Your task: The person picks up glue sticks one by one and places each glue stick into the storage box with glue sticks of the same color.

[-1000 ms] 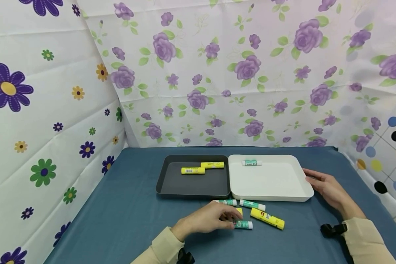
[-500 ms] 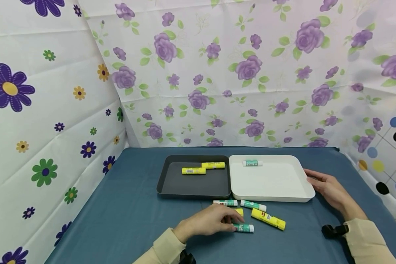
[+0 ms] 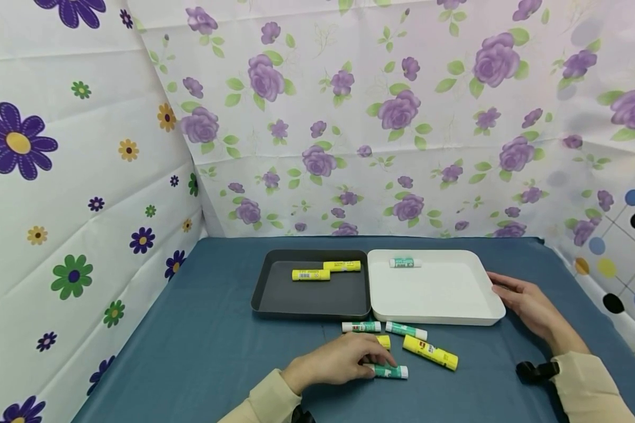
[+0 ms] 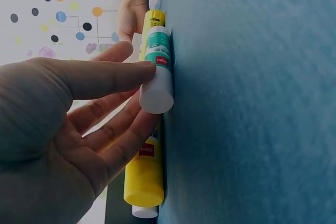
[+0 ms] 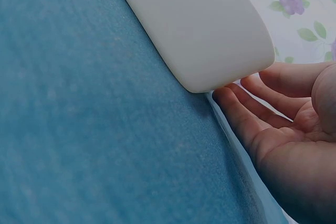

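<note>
My left hand [image 3: 344, 359] is over the near part of the table, pinching a green-and-white glue stick [image 3: 394, 372]. In the left wrist view the thumb lies on one side of that glue stick [image 4: 157, 59], with fingers on the other. Just behind the hand is a yellow glue stick [image 3: 383, 342], partly covered by it. A larger yellow glue stick [image 3: 430, 352] lies to the right. Two green-and-white glue sticks [image 3: 361, 327] [image 3: 406, 331] lie before the trays. My right hand [image 3: 531, 305] touches the right side of the white tray [image 3: 439, 294], its fingers loosely extended along the edge.
Left of the white tray stands a dark grey tray [image 3: 307, 298], holding two yellow glue sticks [image 3: 310, 275]. One green-and-white glue stick [image 3: 404, 262] lies in the white tray. Blue cloth [image 3: 217, 352] covers the table, and flowered sheets [image 3: 296, 117] hang behind and beside it.
My left hand has moved slightly toward me and to the right, and the green-and-white glue stick has come toward me with it. The right hand stays at the white tray.
</note>
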The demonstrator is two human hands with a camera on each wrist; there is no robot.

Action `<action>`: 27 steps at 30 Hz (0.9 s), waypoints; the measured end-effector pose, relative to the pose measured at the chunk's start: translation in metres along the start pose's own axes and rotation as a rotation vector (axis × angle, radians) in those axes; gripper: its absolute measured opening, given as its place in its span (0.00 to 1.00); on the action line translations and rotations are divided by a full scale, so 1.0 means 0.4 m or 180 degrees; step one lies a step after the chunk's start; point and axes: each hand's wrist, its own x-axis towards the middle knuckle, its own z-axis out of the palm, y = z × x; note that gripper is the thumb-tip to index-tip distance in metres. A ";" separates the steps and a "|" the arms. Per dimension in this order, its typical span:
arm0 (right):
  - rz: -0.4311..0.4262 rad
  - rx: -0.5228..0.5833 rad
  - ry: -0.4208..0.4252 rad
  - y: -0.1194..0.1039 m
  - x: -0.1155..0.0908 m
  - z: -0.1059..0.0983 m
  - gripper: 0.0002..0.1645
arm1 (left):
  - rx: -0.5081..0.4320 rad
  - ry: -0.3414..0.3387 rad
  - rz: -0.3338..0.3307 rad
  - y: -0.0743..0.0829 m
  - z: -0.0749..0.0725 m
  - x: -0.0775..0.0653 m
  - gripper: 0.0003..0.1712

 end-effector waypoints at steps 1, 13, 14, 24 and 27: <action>0.0001 -0.0001 -0.0001 0.000 0.000 0.000 0.48 | 0.0005 0.0000 0.0007 0.000 0.002 0.000 0.23; 0.0014 -0.0043 0.0015 0.004 0.004 0.000 0.48 | 0.0068 -0.0134 0.0035 -0.003 0.003 0.000 0.24; 0.0017 -0.0049 0.0020 0.004 0.005 0.001 0.48 | 0.0078 -0.0133 0.0034 -0.004 0.002 0.000 0.24; 0.0029 -0.0076 0.0030 0.006 0.008 0.001 0.48 | 0.0081 -0.0125 0.0038 -0.007 0.002 0.003 0.23; 0.0016 -0.0082 0.0022 0.006 0.006 -0.001 0.48 | -0.0003 -0.0089 0.0040 -0.006 -0.001 0.003 0.23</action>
